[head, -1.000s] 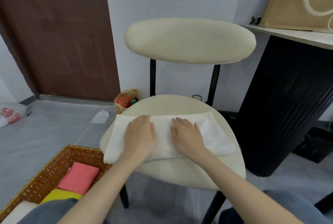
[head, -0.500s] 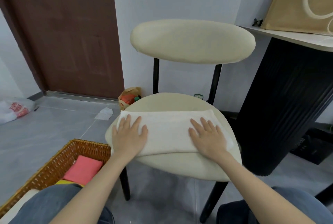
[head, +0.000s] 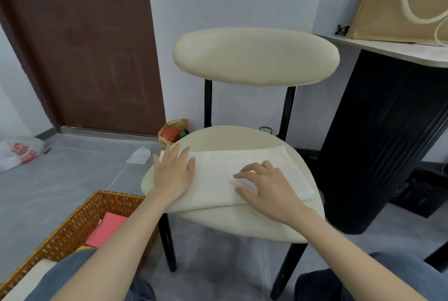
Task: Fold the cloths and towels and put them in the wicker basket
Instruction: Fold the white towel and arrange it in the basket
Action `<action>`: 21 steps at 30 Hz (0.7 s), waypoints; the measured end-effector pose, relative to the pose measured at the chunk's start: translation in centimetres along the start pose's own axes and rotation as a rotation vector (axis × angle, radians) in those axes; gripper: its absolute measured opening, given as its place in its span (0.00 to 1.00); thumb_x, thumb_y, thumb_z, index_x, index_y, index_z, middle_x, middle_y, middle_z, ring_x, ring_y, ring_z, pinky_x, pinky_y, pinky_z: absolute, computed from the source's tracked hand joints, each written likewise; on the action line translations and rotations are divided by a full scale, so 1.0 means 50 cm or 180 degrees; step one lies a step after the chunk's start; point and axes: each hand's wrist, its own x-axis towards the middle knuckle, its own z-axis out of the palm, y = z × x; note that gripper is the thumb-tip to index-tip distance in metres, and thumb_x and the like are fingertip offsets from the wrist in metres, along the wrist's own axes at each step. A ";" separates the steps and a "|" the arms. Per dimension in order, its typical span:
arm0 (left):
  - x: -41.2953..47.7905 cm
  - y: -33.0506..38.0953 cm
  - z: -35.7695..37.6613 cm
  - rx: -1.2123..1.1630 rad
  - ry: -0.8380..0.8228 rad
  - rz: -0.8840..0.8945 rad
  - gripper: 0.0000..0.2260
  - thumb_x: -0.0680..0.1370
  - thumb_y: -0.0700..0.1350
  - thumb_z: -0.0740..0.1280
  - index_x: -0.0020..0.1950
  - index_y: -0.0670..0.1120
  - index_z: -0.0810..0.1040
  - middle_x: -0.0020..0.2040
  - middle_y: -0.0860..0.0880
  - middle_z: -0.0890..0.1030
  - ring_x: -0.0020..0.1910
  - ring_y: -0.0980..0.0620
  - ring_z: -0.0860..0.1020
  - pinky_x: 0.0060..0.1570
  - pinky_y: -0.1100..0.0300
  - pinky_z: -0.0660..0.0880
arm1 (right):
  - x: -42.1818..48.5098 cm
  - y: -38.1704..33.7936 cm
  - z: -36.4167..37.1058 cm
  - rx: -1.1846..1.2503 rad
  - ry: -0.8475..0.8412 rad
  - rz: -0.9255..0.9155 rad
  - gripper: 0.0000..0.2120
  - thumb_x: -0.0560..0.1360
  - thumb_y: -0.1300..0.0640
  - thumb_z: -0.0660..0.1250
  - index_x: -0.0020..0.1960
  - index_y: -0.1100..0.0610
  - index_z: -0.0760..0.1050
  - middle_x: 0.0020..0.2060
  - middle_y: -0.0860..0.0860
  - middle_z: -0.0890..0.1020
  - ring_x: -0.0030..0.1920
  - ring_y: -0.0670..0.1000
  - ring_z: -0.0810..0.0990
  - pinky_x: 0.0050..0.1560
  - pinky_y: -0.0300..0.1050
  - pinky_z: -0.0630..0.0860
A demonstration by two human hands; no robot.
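Note:
A white towel (head: 218, 174), folded into a long strip, lies across the cream seat of a chair (head: 242, 136). My left hand (head: 173, 171) lies flat on the towel's left end with straight fingers. My right hand (head: 266, 186) rests on the towel's right half, fingers spread and slightly bent, fingertips touching the cloth. The wicker basket (head: 72, 223) stands on the floor at lower left, beside the chair. It holds a folded pink cloth (head: 106, 228), a sliver of a yellow cloth (head: 81, 249) and a white towel (head: 31, 276), partly hidden by my knee.
A brown door (head: 84, 46) is at the back left. A black ribbed table base (head: 378, 136) stands right of the chair, with a tan bag (head: 388, 2) on the tabletop. A paper bag (head: 172, 131), a white scrap (head: 139, 155) and a plastic bag (head: 17, 157) lie on the floor.
From the towel's middle both hands slid outward along it. Now the left hand sits at the left end, and the right hand has come back toward the middle with its fingers bent.

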 end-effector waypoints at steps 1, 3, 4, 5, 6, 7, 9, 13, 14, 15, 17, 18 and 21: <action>0.011 0.005 0.001 -0.0062 -0.0136 0.0126 0.21 0.83 0.52 0.47 0.76 0.53 0.59 0.77 0.49 0.56 0.77 0.48 0.50 0.73 0.40 0.44 | -0.006 -0.010 -0.004 -0.0006 -0.0137 -0.0174 0.19 0.77 0.42 0.58 0.66 0.43 0.73 0.64 0.40 0.72 0.61 0.48 0.69 0.56 0.43 0.65; 0.031 0.013 0.009 -0.0138 -0.0476 0.0324 0.20 0.83 0.50 0.46 0.75 0.55 0.60 0.77 0.50 0.58 0.76 0.50 0.52 0.73 0.38 0.43 | -0.013 -0.017 -0.004 -0.0195 -0.0332 -0.0394 0.21 0.76 0.48 0.60 0.69 0.42 0.69 0.67 0.40 0.70 0.62 0.48 0.72 0.55 0.44 0.67; 0.038 0.017 0.013 -0.0159 -0.0592 0.0381 0.20 0.83 0.50 0.46 0.75 0.56 0.61 0.76 0.51 0.60 0.76 0.50 0.54 0.72 0.37 0.43 | -0.015 -0.015 0.002 -0.0302 -0.0384 -0.0433 0.23 0.76 0.50 0.60 0.70 0.42 0.68 0.68 0.40 0.69 0.61 0.49 0.74 0.53 0.44 0.69; 0.045 0.020 0.016 -0.0174 -0.0636 0.0402 0.19 0.83 0.50 0.46 0.74 0.57 0.62 0.75 0.51 0.62 0.75 0.50 0.57 0.71 0.37 0.43 | -0.018 -0.015 0.007 -0.0371 -0.0398 -0.0441 0.24 0.74 0.53 0.60 0.70 0.42 0.68 0.67 0.40 0.71 0.57 0.50 0.78 0.47 0.45 0.71; 0.053 0.022 0.018 -0.0181 -0.0607 0.0392 0.19 0.83 0.49 0.46 0.73 0.57 0.63 0.73 0.51 0.65 0.73 0.49 0.60 0.71 0.37 0.45 | -0.019 -0.012 0.011 -0.0414 -0.0305 -0.0480 0.24 0.72 0.55 0.60 0.67 0.42 0.71 0.65 0.40 0.74 0.51 0.50 0.81 0.39 0.44 0.72; 0.059 0.024 0.019 -0.0163 -0.0534 0.0374 0.19 0.83 0.49 0.46 0.72 0.58 0.65 0.71 0.51 0.68 0.71 0.48 0.63 0.72 0.38 0.47 | -0.019 -0.008 0.016 -0.0421 -0.0194 -0.0507 0.24 0.68 0.57 0.62 0.62 0.42 0.76 0.60 0.40 0.79 0.42 0.50 0.84 0.31 0.42 0.71; 0.069 0.023 0.016 -0.0113 -0.0355 0.0390 0.18 0.83 0.48 0.49 0.70 0.58 0.68 0.66 0.49 0.71 0.66 0.46 0.68 0.70 0.45 0.56 | -0.019 0.003 0.024 -0.0680 -0.0048 -0.0482 0.21 0.65 0.60 0.64 0.54 0.42 0.79 0.50 0.41 0.83 0.34 0.50 0.83 0.24 0.39 0.70; 0.080 0.009 0.007 -0.0168 -0.0286 0.0303 0.16 0.81 0.47 0.55 0.68 0.54 0.72 0.63 0.46 0.74 0.62 0.45 0.71 0.59 0.52 0.70 | -0.005 0.031 0.019 -0.0643 -0.0076 -0.0049 0.20 0.77 0.61 0.57 0.63 0.44 0.74 0.62 0.45 0.77 0.56 0.54 0.78 0.51 0.48 0.76; 0.077 0.006 0.003 -0.0114 -0.0327 0.0280 0.16 0.81 0.47 0.56 0.67 0.54 0.72 0.63 0.46 0.74 0.61 0.45 0.72 0.58 0.52 0.71 | 0.000 0.045 0.014 -0.0592 -0.0083 0.0108 0.22 0.77 0.62 0.56 0.65 0.43 0.73 0.66 0.45 0.75 0.60 0.54 0.76 0.55 0.48 0.74; 0.073 0.004 -0.003 -0.0088 -0.0404 0.0249 0.15 0.81 0.48 0.58 0.66 0.54 0.73 0.63 0.47 0.75 0.61 0.46 0.72 0.57 0.52 0.72 | 0.007 0.059 0.009 -0.0545 -0.0131 0.0271 0.24 0.77 0.64 0.55 0.67 0.42 0.72 0.68 0.44 0.72 0.62 0.54 0.74 0.58 0.47 0.73; 0.061 0.008 -0.023 -0.0143 -0.0621 0.0159 0.12 0.79 0.51 0.61 0.62 0.52 0.75 0.59 0.50 0.77 0.57 0.49 0.74 0.52 0.55 0.73 | 0.021 0.094 0.007 -0.0359 -0.0352 0.0657 0.28 0.77 0.66 0.53 0.71 0.43 0.68 0.72 0.45 0.67 0.67 0.54 0.69 0.63 0.47 0.70; 0.052 0.012 -0.035 -0.0193 -0.0755 0.0105 0.11 0.78 0.52 0.63 0.58 0.52 0.75 0.56 0.51 0.78 0.54 0.50 0.75 0.51 0.56 0.73 | 0.029 0.109 0.008 -0.0168 -0.0489 0.0838 0.29 0.77 0.67 0.53 0.72 0.44 0.66 0.73 0.46 0.65 0.70 0.53 0.66 0.66 0.47 0.67; 0.032 0.022 -0.067 -0.0492 -0.1515 -0.0034 0.09 0.76 0.54 0.67 0.47 0.50 0.75 0.48 0.51 0.78 0.46 0.53 0.76 0.44 0.60 0.74 | 0.055 0.143 0.010 0.0339 -0.0631 0.1151 0.30 0.76 0.68 0.52 0.74 0.49 0.64 0.75 0.50 0.61 0.74 0.52 0.61 0.72 0.45 0.58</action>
